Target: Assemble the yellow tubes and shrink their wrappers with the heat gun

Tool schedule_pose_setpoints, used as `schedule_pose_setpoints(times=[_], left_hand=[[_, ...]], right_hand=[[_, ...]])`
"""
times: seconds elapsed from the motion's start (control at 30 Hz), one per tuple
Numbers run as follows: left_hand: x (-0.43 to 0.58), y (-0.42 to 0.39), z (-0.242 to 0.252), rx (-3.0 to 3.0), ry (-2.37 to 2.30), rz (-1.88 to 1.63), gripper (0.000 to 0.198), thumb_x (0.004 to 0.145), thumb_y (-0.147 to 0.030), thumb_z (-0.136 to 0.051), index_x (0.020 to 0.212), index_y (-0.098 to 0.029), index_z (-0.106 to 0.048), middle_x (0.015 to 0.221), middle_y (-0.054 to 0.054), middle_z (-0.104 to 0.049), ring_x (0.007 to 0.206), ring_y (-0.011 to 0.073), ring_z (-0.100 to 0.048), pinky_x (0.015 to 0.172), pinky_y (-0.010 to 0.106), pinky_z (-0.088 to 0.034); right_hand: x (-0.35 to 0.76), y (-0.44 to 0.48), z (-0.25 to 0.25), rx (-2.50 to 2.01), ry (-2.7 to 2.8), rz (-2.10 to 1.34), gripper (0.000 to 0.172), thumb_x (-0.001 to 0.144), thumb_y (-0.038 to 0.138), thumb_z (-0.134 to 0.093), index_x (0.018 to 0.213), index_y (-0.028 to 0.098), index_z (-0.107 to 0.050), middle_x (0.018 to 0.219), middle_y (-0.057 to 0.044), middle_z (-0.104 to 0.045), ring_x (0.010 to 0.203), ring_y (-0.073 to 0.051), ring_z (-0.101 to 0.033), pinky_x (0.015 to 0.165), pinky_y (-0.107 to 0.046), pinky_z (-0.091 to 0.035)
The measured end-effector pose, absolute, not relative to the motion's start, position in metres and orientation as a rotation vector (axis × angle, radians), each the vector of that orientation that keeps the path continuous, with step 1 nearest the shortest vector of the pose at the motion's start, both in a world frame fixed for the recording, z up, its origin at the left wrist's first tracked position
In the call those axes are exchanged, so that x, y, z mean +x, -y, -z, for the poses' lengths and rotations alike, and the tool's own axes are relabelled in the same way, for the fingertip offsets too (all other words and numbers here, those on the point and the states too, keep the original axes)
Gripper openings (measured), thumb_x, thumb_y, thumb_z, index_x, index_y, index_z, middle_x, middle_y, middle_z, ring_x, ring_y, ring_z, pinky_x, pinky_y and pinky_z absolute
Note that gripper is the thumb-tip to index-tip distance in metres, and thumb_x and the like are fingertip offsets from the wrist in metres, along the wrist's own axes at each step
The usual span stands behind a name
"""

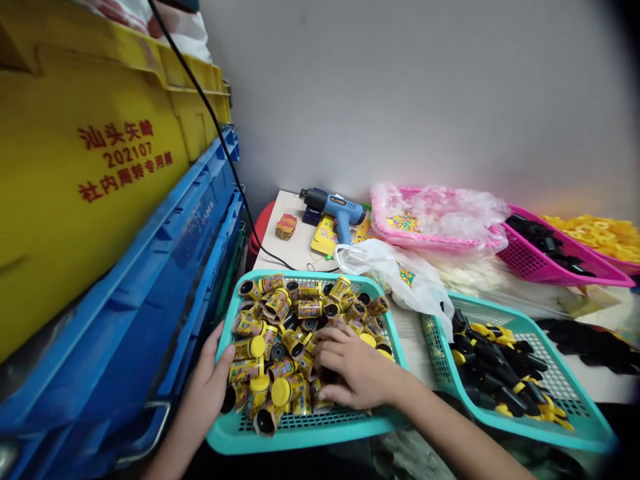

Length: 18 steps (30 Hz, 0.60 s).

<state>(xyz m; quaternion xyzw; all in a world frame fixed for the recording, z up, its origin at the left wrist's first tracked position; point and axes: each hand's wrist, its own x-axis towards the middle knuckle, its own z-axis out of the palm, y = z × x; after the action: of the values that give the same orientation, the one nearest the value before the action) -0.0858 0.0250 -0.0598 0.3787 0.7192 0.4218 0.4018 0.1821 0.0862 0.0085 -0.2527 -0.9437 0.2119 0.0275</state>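
A turquoise plastic basket (280, 441) sits low in the middle of the view, filled with many small yellow printed cylinders (276, 305). Some of these show yellow caps, others dark open ends. My left hand (213, 377) is closed on the basket's left rim, thumb over the top and fingers outside. Deep among the cylinders on the right side, my right hand (350, 367) has its fingers curled down and its thumb bent below them. Something dark shows between thumb and fingers, but the fingertips and whatever they hold are hidden.
To the right stands another turquoise basket (520, 427) of black and yellow parts. Behind are a blue heat gun (340, 212), a white plastic bag (400, 273), and pink baskets (530, 257). Stacked yellow (100, 87) and blue crates (165, 267) wall off the left; a black cable (220, 133) hangs down.
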Motion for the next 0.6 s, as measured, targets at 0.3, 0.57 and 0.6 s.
schedule_pose_setpoints(times=[0.3,0.57,0.6], left_hand=[[-0.087,-0.028,0.064,0.973,-1.823,-1.056,0.066,0.085,-0.053,-0.044,0.138,-0.014,-0.041,0.146,0.015,-0.043,0.136,0.0272,-0.038,0.115,0.044,-0.026],[-0.087,-0.032,0.063,0.953,-1.808,-1.06,0.065,0.085,-0.052,-0.044,0.137,-0.013,-0.042,0.145,0.016,-0.045,0.135,0.0283,-0.039,0.114,0.045,-0.027],[-0.087,-0.032,0.064,0.959,-1.807,-1.059,0.065,0.085,-0.051,-0.044,0.137,-0.013,-0.042,0.145,0.016,-0.044,0.136,0.0283,-0.038,0.114,0.045,-0.027]], right_hand=[[0.118,-0.106,0.005,-0.857,3.07,-0.545,0.029,0.094,0.041,-0.05,0.097,0.016,-0.064,0.101,-0.007,-0.062,0.092,-0.019,-0.055,0.083,-0.033,-0.039],[0.115,-0.117,0.012,-1.145,3.066,-0.174,0.022,0.097,0.022,-0.042,0.102,0.014,-0.062,0.097,-0.009,-0.063,0.095,-0.022,-0.051,0.078,-0.035,-0.038],[0.11,-0.122,0.014,-1.16,3.069,-0.127,0.022,0.096,0.02,-0.043,0.102,0.013,-0.063,0.101,-0.011,-0.062,0.099,-0.025,-0.048,0.079,-0.037,-0.038]])
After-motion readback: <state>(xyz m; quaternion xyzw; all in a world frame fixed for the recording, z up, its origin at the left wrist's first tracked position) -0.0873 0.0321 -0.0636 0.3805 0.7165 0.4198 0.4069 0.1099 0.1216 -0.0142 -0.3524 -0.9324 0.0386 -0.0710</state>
